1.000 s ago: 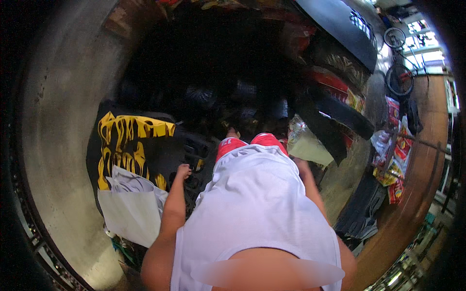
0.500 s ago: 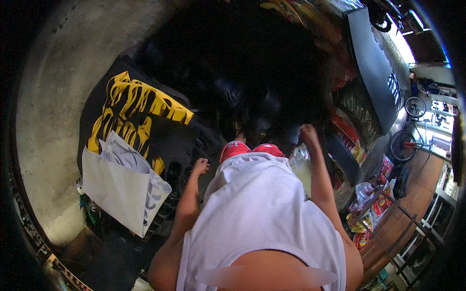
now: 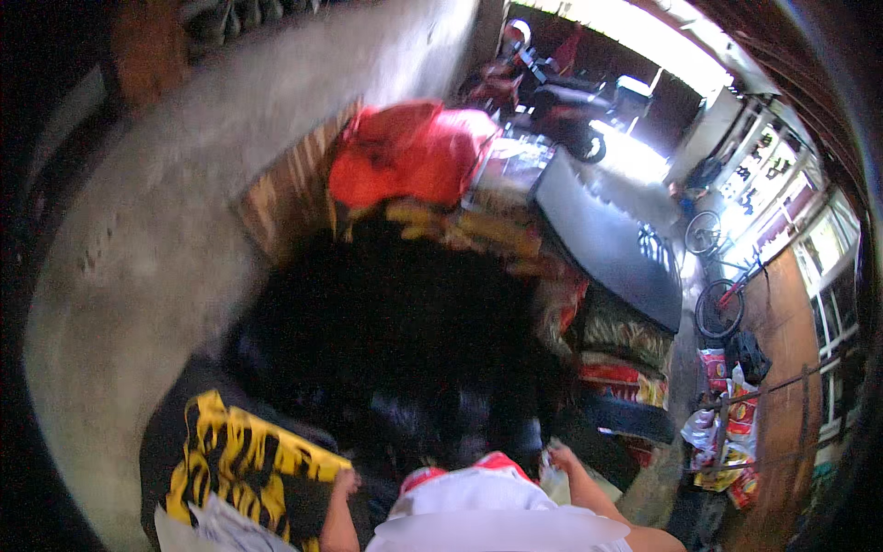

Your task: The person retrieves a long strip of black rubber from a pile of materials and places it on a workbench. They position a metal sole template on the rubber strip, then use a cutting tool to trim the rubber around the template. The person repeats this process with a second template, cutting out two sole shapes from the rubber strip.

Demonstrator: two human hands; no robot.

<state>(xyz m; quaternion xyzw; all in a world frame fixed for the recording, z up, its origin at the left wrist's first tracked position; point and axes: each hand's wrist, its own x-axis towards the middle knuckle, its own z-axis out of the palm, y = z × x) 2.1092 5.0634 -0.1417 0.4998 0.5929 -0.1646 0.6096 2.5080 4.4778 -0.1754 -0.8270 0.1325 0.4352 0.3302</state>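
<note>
My left hand, its fingers blurred but curled, is beside a black pile topped by yellow cut sheets with cut-out holes. White cut sheets lie at the lower left. My right hand, also curled, is near pale crinkled material on the right of my body. Whether either hand holds anything is unclear. Between and beyond my hands is a deep black heap or shadow, its detail lost in darkness.
A red bulging sack rests beyond the dark area, near a bent grey panel. A motorbike stands at a bright gateway. A bicycle, bagged items and brown board line the right; a concrete wall curves left.
The view has tilted up, revealing the motorbike and red sack and shifting everything downward. My right hand rose into sight half a second ago; my left hand now sits closer to the yellow sheets.
</note>
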